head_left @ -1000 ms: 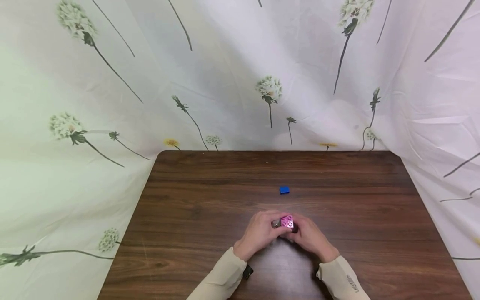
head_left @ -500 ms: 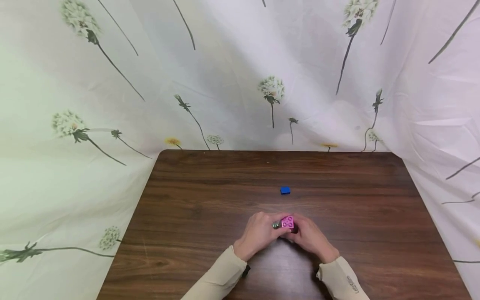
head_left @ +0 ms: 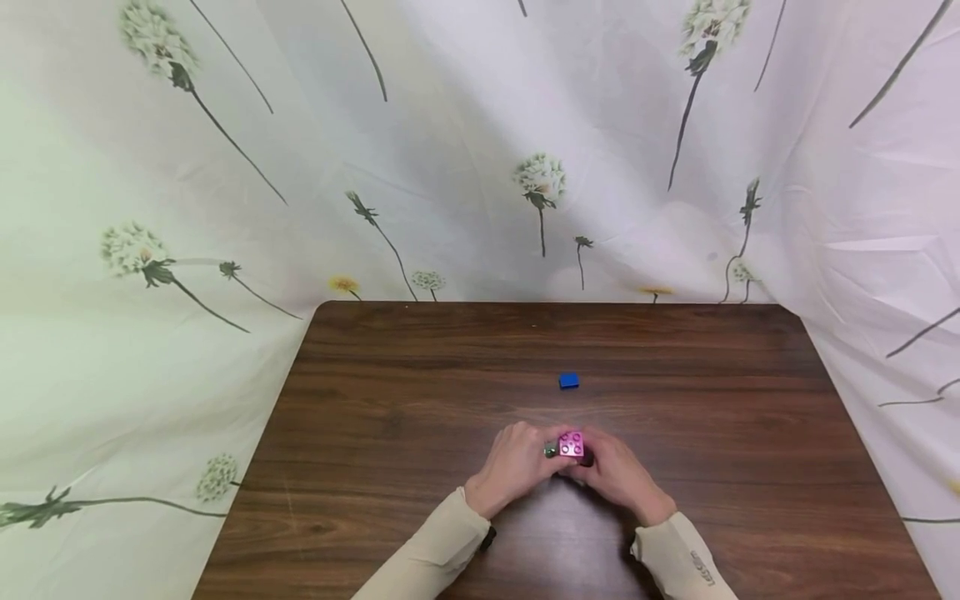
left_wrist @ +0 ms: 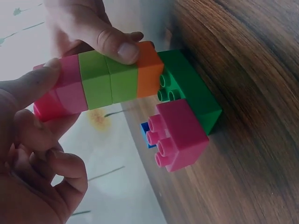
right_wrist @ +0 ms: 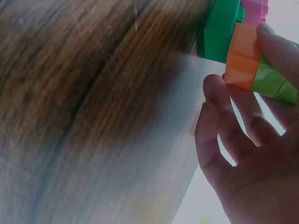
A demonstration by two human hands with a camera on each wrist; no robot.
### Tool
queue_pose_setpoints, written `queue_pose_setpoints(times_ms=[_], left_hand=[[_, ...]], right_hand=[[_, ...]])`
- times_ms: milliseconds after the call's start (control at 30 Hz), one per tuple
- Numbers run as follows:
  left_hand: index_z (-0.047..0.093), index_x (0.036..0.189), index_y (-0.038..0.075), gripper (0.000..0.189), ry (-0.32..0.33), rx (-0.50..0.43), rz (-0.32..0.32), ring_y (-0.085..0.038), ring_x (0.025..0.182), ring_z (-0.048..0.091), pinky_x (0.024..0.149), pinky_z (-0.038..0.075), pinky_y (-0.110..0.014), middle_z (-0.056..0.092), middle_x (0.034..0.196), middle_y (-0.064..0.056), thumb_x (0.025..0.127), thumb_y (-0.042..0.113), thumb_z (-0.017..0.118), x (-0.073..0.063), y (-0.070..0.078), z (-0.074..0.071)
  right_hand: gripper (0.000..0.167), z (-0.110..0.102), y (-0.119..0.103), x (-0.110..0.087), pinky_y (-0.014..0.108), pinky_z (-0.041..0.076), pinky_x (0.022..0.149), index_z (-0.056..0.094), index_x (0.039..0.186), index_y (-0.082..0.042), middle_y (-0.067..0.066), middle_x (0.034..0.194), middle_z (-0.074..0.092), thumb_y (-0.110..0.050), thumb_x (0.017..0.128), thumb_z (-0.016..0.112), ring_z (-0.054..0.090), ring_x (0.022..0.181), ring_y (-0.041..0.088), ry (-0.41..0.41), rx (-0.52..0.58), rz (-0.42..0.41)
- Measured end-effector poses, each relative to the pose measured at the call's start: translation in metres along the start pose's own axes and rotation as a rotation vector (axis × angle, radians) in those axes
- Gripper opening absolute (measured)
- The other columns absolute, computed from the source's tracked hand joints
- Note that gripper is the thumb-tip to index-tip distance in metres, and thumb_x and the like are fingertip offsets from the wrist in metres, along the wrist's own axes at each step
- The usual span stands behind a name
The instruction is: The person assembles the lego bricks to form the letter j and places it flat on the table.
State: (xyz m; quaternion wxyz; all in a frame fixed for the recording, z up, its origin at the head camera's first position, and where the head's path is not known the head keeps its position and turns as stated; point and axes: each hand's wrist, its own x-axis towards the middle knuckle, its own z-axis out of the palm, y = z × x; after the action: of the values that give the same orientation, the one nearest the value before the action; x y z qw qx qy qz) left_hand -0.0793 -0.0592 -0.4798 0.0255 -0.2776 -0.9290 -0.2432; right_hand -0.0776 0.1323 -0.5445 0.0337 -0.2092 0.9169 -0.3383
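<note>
Between my hands stands an upright stack of toy building bricks. Its top is a pink brick [head_left: 572, 444]; below come lime green bricks [left_wrist: 108, 78] and an orange brick [left_wrist: 150, 69]. The orange one sits on a long green brick [left_wrist: 198, 95] on the table, which carries a second pink brick [left_wrist: 183, 135] beside the stack. My left hand [head_left: 512, 468] pinches the top pink brick. With its thumb on the lime bricks, my right hand [head_left: 618, 475] grips the stack from the other side; its lower fingers [right_wrist: 211, 135] are loosely bent. From the head view, most of the stack is hidden.
A blue brick [head_left: 568, 381] lies on the brown wooden table [head_left: 420, 375] beyond my hands. White cloth [head_left: 450, 167] with a flower print hangs behind the table and along its sides.
Both hands stay around the stack. The top pink brick has shifted very slightly left, and my left sleeve has swung a little outward to the left. The blue brick has not moved.
</note>
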Motion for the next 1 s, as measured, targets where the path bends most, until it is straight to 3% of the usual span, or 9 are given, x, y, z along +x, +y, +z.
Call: queue_pose_setpoints(times_ms=[167, 400, 600, 800, 1000], left_hand=[[0.072, 0.113, 0.018, 0.039, -0.061, -0.037, -0.043, 0.002, 0.048, 0.029, 0.042, 0.028, -0.012, 0.069, 0.071, 0.005, 0.079, 0.036, 0.078, 0.002, 0.001, -0.002], [0.073, 0.109, 0.017, 0.038, -0.059, -0.059, -0.075, 0.0, 0.052, 0.037, 0.048, 0.035, -0.015, 0.074, 0.08, 0.003, 0.076, 0.033, 0.08, 0.007, 0.006, 0.001], [0.072, 0.111, 0.016, 0.038, -0.11, -0.137, -0.159, -0.004, 0.072, 0.061, 0.066, 0.047, -0.019, 0.075, 0.095, 0.004, 0.077, 0.032, 0.08, 0.005, 0.005, 0.002], [0.068, 0.116, 0.017, 0.041, -0.135, -0.298, -0.247, -0.008, 0.077, 0.061, 0.071, 0.047, -0.02, 0.073, 0.099, 0.004, 0.08, 0.035, 0.078, 0.0, -0.002, 0.006], [0.067, 0.117, 0.022, 0.041, -0.126, -0.317, -0.223, -0.012, 0.107, 0.057, 0.092, 0.046, -0.032, 0.069, 0.112, 0.008, 0.081, 0.041, 0.075, -0.005, -0.01, 0.01]], right_hand=[[0.025, 0.0, 0.0, 0.0, 0.026, 0.047, 0.07, 0.066, 0.097, -0.02, -0.013, 0.085, 0.057, -0.032, 0.078, 0.078, 0.052, 0.076, 0.002, -0.003, -0.002, 0.008], [0.028, -0.002, 0.002, -0.002, 0.028, 0.048, 0.073, 0.066, 0.101, -0.02, -0.014, 0.087, 0.057, -0.031, 0.078, 0.078, 0.054, 0.079, 0.003, -0.004, -0.003, 0.025], [0.033, 0.002, 0.001, -0.003, 0.031, 0.05, 0.077, 0.066, 0.108, -0.018, -0.012, 0.093, 0.059, -0.033, 0.08, 0.077, 0.057, 0.084, 0.005, -0.002, -0.012, 0.001], [0.037, 0.003, -0.001, -0.003, 0.034, 0.051, 0.081, 0.065, 0.113, -0.016, -0.009, 0.099, 0.061, -0.031, 0.08, 0.077, 0.059, 0.089, 0.007, -0.005, -0.001, 0.014], [0.037, 0.004, -0.003, -0.002, 0.032, 0.05, 0.078, 0.065, 0.112, -0.015, -0.009, 0.096, 0.057, -0.029, 0.08, 0.077, 0.055, 0.085, 0.006, -0.025, -0.01, 0.06]])
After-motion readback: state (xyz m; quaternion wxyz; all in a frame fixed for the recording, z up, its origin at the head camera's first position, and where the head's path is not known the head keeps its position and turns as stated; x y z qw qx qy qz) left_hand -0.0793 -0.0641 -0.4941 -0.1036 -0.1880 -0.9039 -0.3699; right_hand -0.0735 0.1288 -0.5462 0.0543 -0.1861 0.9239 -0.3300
